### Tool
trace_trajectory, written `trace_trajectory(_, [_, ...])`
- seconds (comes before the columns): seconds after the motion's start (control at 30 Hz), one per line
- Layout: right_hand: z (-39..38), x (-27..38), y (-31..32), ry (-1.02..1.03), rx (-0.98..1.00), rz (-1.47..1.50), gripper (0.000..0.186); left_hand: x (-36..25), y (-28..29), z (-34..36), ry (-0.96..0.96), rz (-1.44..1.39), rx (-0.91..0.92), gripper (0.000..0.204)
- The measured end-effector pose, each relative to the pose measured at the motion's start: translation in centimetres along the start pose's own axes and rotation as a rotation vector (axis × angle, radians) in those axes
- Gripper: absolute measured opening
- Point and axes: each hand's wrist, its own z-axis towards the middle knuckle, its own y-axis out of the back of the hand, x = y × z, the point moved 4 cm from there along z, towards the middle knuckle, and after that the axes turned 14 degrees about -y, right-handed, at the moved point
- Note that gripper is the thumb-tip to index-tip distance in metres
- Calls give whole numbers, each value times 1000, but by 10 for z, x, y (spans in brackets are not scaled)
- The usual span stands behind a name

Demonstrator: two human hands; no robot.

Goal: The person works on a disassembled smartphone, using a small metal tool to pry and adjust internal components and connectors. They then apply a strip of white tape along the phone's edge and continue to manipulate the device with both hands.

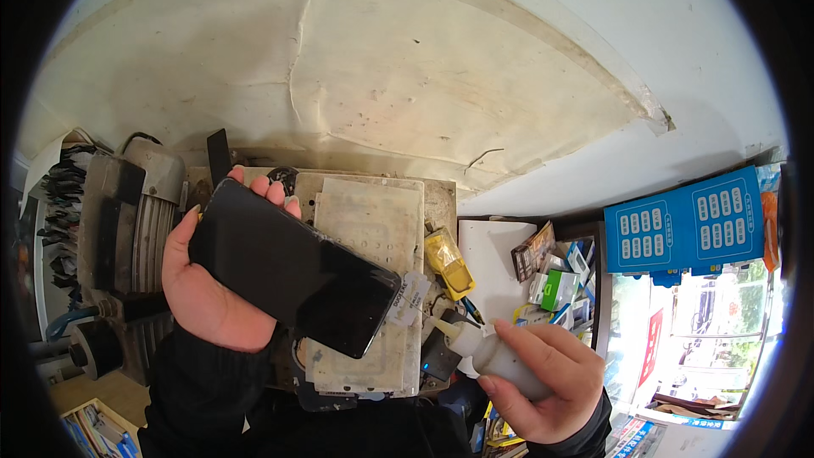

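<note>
My left hand (212, 297) is closed round a black smartphone (292, 263), with the thumb at one long edge and the fingertips at the other. The phone is tilted, its dark glossy face upward, over a worn pale work plate (365, 212). In my right hand (551, 382) is a white squeeze bottle (504, 365) with a narrow tapered nozzle (445, 326). The nozzle points toward the phone's lower right corner, apart from it. Between them a small greyish printed label (409, 298) shows beside the phone's edge. What it is fixed to I cannot tell.
Left of the plate stands a grimy motor-like machine (157, 195). A yellow tool-like object (449, 263) and a small black box (441, 356) lie right of the plate. Small boxes (560, 288) fill a shelf farther right, below a blue sign (687, 220). A stained wall sheet (381, 68) rises behind.
</note>
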Motion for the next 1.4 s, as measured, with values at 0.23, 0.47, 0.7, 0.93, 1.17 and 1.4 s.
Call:
trace_trajectory(0.23, [1, 2, 2, 17, 26, -8, 50, 0, -3, -2, -5, 47, 26, 47])
trace_trajectory(0.47, [1, 2, 3, 10, 23, -1, 49, 0, -4, -2, -8, 44, -1, 46])
trace_trajectory(0.7, [2, 4, 3, -14, 12, 5, 49, -1, 0, 0, -1, 15, -20, 51])
trace_trajectory(0.93, [8, -15, 10, -44, -170, 175, 61, 0, 2, -1, -14, 20, -16, 50])
trace_trajectory(1.17, [86, -84, -63, -138, -305, 326, 48, 0, -1, -2, -20, 68, 20, 50])
trace_trajectory(1.4, [127, -97, -108, -272, -160, 456, 47, -1, 0, -7, -10, -3, -75, 50])
